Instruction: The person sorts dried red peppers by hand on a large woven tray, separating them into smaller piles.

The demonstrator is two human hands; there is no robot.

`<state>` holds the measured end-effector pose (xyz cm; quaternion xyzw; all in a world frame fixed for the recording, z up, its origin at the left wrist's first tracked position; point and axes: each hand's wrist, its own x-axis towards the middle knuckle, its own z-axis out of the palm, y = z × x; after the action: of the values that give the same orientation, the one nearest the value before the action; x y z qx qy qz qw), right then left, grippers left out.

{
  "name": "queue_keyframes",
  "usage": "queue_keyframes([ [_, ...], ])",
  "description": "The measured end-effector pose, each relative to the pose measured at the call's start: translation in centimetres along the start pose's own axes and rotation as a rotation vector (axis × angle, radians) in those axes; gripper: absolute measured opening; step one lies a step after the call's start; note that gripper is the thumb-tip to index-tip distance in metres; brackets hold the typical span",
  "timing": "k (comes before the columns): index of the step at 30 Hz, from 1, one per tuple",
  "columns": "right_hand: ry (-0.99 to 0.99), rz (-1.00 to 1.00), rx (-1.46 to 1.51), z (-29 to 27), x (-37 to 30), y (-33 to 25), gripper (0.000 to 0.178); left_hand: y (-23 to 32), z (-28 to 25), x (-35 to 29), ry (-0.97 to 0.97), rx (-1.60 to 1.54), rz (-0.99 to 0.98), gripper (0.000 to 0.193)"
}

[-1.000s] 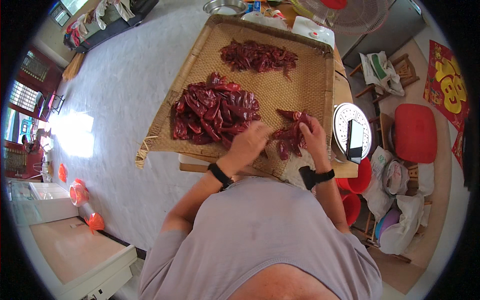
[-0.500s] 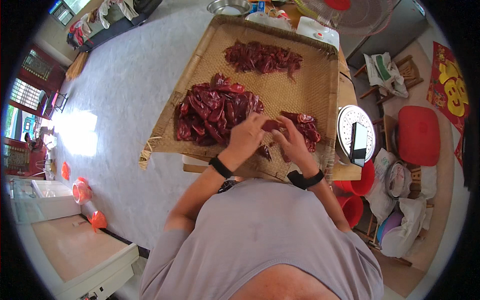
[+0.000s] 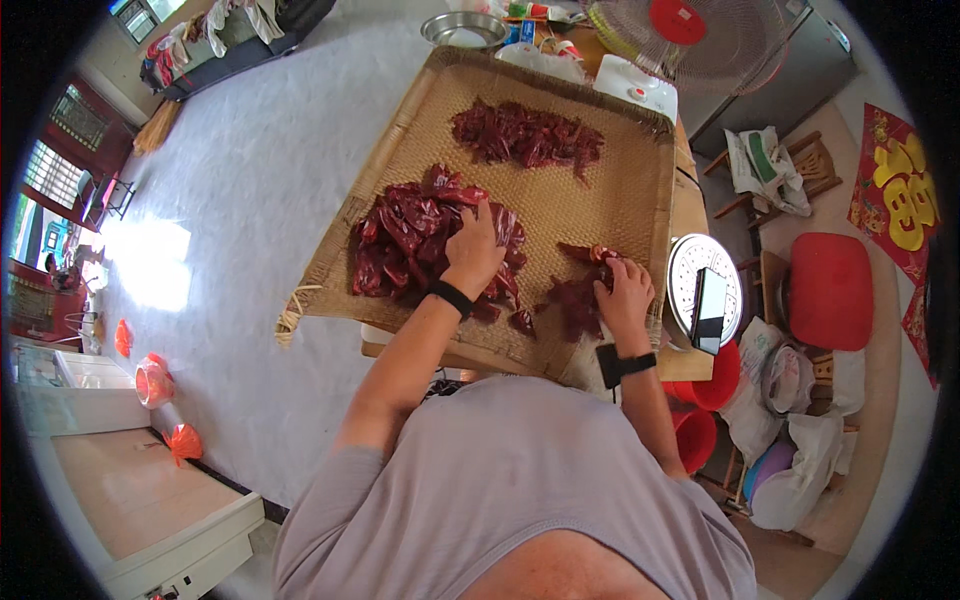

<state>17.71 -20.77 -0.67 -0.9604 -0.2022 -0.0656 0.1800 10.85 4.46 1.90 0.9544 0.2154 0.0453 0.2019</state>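
Left hand (image 3: 476, 250) sits curled right on the big dried chilli pile (image 3: 420, 235) mid-tray (image 3: 640, 190), while right hand (image 3: 625, 295) pinches chillies from the smaller heap (image 3: 575, 300) just beside it, nearer the body.

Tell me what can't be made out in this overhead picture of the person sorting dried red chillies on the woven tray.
- Head view: left hand lies on the big pile of dried red chillies; its own back hides the fingers, so any grip is unclear.
- Right hand on the small chilli pile: the pinched piece is too small to identify.
- Woven bamboo tray: near edge hidden by the person's forearms and body.
- Electric fan: cut off by the top edge.
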Motion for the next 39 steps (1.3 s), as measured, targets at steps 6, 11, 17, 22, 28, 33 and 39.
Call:
queue_keyframes([
  [6,0.057,-0.159,0.169,-0.8,-0.9,-2.6,0.039,-1.1,1.2,-1.1,0.081,-0.074,0.088,0.059],
  [11,-0.081,-0.161,0.744,-1.8,-0.6,-7.0,0.039,1.3,-0.2,-5.3,0.092,-0.295,0.267,0.04],
  [17,-0.41,0.085,1.166,-1.1,-1.0,-7.5,0.036,1.6,0.8,-8.8,0.035,-0.509,0.283,0.037],
  [22,-0.463,0.254,1.227,-0.3,-0.7,-4.7,0.028,0.7,2.0,-9.6,-0.069,-0.599,0.357,0.035],
  [28,0.185,0.069,0.685,-1.1,2.1,-0.5,0.037,-1.2,4.1,-9.2,-0.1,-0.615,0.071,0.042],
  [33,0.09,0.074,0.194,-0.9,1.9,1.3,0.033,0.3,3.5,-8.3,-0.05,-0.454,0.054,0.045],
  [39,-0.252,-0.189,0.816,-1.2,-1.3,-4.5,0.037,2.3,2.5,-7.0,0.001,-0.477,0.233,0.038],
])
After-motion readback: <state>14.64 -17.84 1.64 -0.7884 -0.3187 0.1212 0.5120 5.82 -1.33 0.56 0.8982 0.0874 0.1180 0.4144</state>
